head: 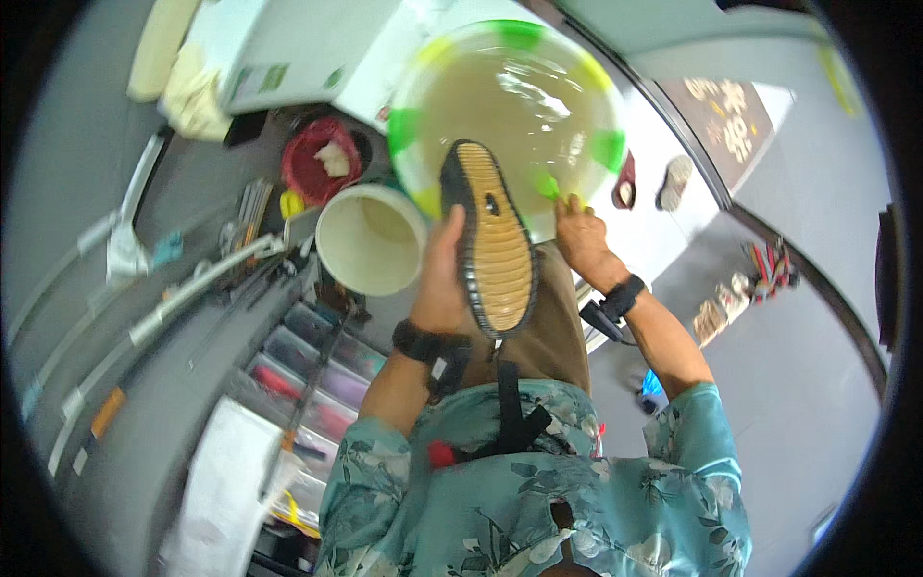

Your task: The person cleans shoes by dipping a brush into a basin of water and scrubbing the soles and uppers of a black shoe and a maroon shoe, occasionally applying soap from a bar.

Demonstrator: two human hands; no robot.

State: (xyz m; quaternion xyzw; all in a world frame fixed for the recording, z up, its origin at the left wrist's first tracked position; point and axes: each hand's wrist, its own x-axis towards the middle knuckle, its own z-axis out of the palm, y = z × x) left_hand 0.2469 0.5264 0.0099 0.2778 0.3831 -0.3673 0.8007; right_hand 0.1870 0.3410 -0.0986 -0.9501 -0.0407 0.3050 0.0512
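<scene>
A shoe with a tan ribbed sole and black edge is held sole up in my left hand, its toe or heel end reaching over a round basin. The basin, with a green, white and yellow rim, holds cloudy water. My right hand is at the basin's near right edge, its fingers on a bright green thing that may be a brush or scrubber; blur and the water hide its shape.
A white bucket stands left of the basin, beside a red lined bin. Plastic drawers lie lower left. Shoes and sandals are on the floor at right, near a dark metal frame.
</scene>
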